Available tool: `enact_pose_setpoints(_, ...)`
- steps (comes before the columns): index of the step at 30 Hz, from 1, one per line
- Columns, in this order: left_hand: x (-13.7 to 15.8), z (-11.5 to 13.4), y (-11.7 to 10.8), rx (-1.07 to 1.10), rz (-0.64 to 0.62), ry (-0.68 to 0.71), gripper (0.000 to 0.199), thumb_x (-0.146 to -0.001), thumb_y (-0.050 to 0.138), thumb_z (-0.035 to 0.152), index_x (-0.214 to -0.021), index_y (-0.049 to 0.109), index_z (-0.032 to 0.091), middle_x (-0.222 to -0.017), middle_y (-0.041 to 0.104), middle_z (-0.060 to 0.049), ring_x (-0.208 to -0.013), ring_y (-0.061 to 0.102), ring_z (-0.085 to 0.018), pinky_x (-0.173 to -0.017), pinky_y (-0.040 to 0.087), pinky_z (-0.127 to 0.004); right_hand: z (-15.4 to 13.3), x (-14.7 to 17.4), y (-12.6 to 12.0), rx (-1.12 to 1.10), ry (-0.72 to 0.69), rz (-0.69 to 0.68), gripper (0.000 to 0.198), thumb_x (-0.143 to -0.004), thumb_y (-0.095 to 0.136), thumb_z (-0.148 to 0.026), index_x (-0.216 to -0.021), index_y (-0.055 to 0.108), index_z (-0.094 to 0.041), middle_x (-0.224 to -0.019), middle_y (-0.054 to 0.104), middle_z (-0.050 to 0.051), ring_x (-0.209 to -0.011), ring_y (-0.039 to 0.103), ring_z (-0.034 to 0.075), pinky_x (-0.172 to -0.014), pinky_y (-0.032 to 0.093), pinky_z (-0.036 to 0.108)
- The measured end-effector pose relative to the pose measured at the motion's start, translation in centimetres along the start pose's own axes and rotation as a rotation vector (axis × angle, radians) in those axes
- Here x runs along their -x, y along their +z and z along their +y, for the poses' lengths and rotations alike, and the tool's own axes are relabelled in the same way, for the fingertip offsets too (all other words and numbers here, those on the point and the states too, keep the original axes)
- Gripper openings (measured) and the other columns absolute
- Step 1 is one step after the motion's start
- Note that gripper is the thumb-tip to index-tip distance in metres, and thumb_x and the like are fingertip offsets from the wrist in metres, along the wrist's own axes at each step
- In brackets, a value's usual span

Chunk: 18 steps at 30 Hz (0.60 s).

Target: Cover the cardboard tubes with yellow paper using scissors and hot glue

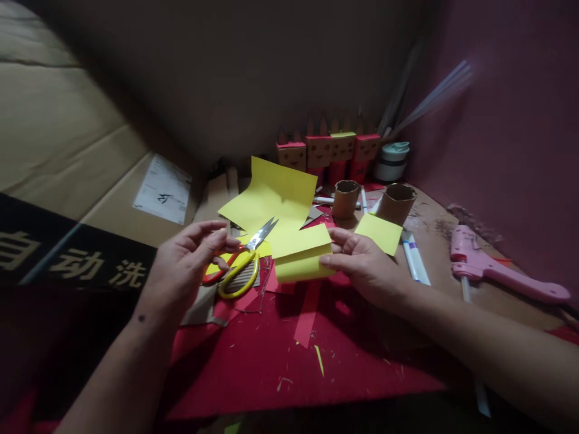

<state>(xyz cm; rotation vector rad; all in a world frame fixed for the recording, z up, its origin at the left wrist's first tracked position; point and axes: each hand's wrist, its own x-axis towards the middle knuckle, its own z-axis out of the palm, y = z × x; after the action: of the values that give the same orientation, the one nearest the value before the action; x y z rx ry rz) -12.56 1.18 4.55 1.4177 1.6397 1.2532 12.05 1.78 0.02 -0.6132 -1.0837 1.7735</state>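
A folded piece of yellow paper [303,256] is pinched between the thumb and fingers of my right hand [359,262], its curved lower flap facing me. My left hand [192,256] is just left of the scissors [246,265], fingers loosely bent and apart, overlapping the red handle in view. I see no clear grip on it. The scissors have one red and one yellow handle loop, and their blades point up and right, slightly parted. Behind them stands a large curved yellow sheet [275,193]. Right of my right hand's fingertips is a smaller yellow piece [380,232].
Cardboard tubes [346,200] stand behind my right hand, near several box-headed cardboard figures [319,150] and a lidded cup [392,161]. A pink glue gun [497,268] lies at right. Red strips and scraps lie on the red table surface [253,367]. A large carton [90,132] fills the left.
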Motion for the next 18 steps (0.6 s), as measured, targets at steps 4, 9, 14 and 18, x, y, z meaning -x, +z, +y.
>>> enact_pose_setpoints(4,-1.4,-2.1,-3.0,-0.541,-0.084,0.132,0.035,-0.069,0.071,0.045,-0.094,0.068,0.021,-0.089,0.071,-0.008,-0.084,0.064,-0.027,-0.068,0.047,-0.032,0.0,0.0,-0.3,-0.032,0.009,0.032,0.034,-0.07,0.072,-0.009,-0.102,0.065,-0.02,-0.092,0.075,0.001,-0.082,0.069,0.015,-0.083,0.053,0.029)
enact_pose_setpoints(9,-2.1,-4.4,-2.9,-0.839,-0.35,0.255,0.034,-0.076,0.061,0.037,-0.106,0.067,0.02,-0.084,0.069,-0.008,-0.071,0.062,-0.026,-0.059,0.043,-0.032,0.3,-0.1,-0.7,-0.009,0.042,0.036,0.041,-0.064,0.066,-0.004,-0.103,0.065,-0.018,-0.097,0.073,0.004,-0.088,0.068,0.019,-0.085,0.05,0.033)
enact_pose_setpoints(14,-2.1,-4.4,-2.6,-0.827,-0.299,0.316,0.032,-0.071,0.064,0.029,-0.102,0.067,0.021,-0.07,0.066,-0.001,-0.06,0.061,-0.021,-0.052,0.039,-0.026,-0.1,-0.3,-0.7,-0.011,0.072,0.016,0.045,-0.056,0.059,-0.001,-0.098,0.066,-0.017,-0.098,0.072,0.007,-0.088,0.065,0.022,-0.08,0.048,0.033)
enact_pose_setpoints(18,-1.8,-4.3,-3.9,-0.875,-0.182,0.302,0.037,-0.075,0.061,0.035,-0.109,0.065,0.022,-0.052,0.056,0.005,-0.047,0.058,-0.019,-0.045,0.035,-0.025,-0.7,-0.3,-0.5,-0.02,0.099,0.026,0.039,-0.053,0.058,-0.006,-0.089,0.066,-0.015,-0.086,0.071,0.006,-0.077,0.062,0.021,-0.071,0.046,0.032)
